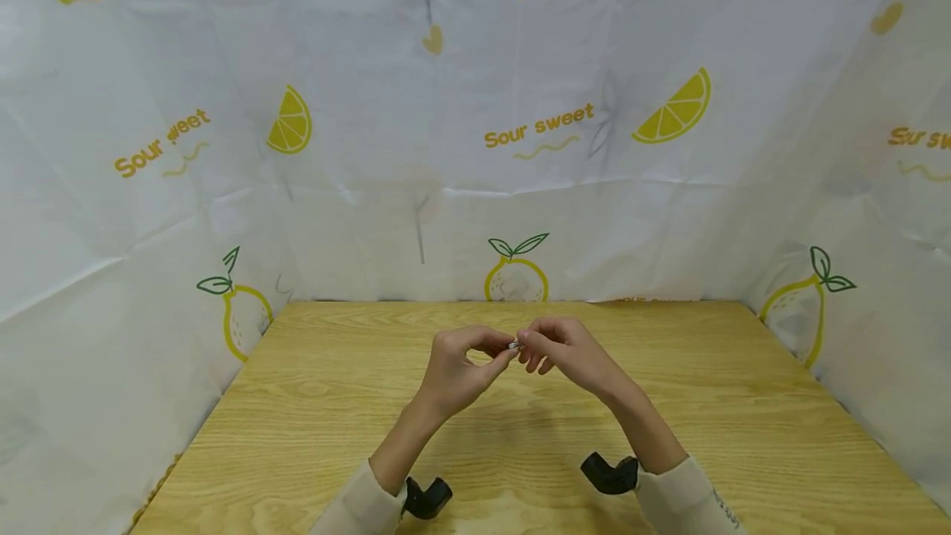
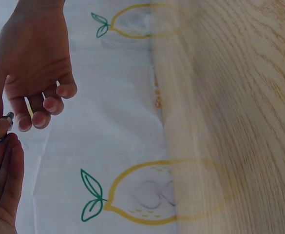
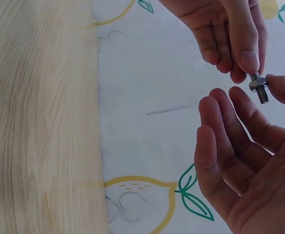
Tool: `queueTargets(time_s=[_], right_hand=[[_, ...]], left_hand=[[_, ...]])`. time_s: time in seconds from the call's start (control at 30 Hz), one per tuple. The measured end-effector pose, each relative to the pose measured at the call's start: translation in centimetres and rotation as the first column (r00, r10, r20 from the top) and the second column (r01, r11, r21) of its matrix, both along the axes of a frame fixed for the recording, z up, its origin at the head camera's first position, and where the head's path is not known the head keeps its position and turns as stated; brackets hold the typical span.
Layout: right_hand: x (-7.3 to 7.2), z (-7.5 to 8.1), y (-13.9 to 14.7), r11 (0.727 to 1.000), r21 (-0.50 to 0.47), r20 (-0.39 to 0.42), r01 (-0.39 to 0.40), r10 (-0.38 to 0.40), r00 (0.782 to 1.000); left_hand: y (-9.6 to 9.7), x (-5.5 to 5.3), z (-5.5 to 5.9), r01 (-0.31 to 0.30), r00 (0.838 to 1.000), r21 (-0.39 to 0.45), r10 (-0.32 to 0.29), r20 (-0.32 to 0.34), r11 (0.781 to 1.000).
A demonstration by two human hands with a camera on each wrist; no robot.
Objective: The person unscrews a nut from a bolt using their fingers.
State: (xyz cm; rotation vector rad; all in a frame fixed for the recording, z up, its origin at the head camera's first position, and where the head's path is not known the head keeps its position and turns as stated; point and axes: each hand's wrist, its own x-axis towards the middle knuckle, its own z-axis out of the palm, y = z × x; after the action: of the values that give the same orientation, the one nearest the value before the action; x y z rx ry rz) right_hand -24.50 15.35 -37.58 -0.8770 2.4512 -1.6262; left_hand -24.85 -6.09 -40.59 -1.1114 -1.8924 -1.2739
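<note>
My left hand (image 1: 461, 370) pinches a small silver bolt (image 3: 263, 96) between thumb and fingers, above the wooden table. A hex nut (image 3: 257, 84) sits partway along its thread, and the far threaded end sticks out past it. The left fingertips cover the rest of the bolt. Close on the other side is my right hand (image 1: 572, 353), its thumb tip right at the nut in the right wrist view. The right index finger (image 3: 239, 97) stands a little apart from the nut, and the other fingers are loosely extended.
A wood-grain table (image 1: 297, 403) lies below both hands. White cloth (image 1: 357, 238) printed with lemons and lettering hangs at the back and both sides. Black curved pieces (image 1: 612, 473) are fixed at both wrists, by the light sleeve cuffs.
</note>
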Motion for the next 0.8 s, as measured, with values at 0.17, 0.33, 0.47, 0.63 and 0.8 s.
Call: queueTargets(time_s=[0.17, 0.33, 0.47, 0.63, 0.8], right_hand=[[0.02, 0.01, -0.03, 1.0, 0.003, 0.011, -0.027, 0.027, 1.0], [0.2, 0.07, 0.07, 0.999, -0.033, 0.004, -0.037, 0.037, 0.999], [0.31, 0.05, 0.08, 0.997, -0.059, -0.007, -0.057, 0.057, 0.998], [0.3, -0.02, 0.05, 0.996, -0.057, -0.024, -0.064, 0.062, 0.998], [0.08, -0.14, 0.05, 0.999, -0.008, -0.016, -0.036, 0.035, 0.999]], left_hand=[[-0.02, 0.03, 0.04, 0.006, 1.0, -0.002, -0.006, 0.018, 1.0], [-0.03, -0.06, -0.05, 0.008, 1.0, -0.003, -0.008, 0.011, 1.0], [-0.05, 0.07, 0.02, 0.011, 1.0, 0.0, -0.011, 0.024, 1.0], [-0.03, 0.13, 0.11, 0.01, 1.0, -0.001, -0.01, 0.007, 1.0], [0.05, 0.09, 0.08, 0.012, 1.0, 0.001, -0.012, -0.007, 1.0]])
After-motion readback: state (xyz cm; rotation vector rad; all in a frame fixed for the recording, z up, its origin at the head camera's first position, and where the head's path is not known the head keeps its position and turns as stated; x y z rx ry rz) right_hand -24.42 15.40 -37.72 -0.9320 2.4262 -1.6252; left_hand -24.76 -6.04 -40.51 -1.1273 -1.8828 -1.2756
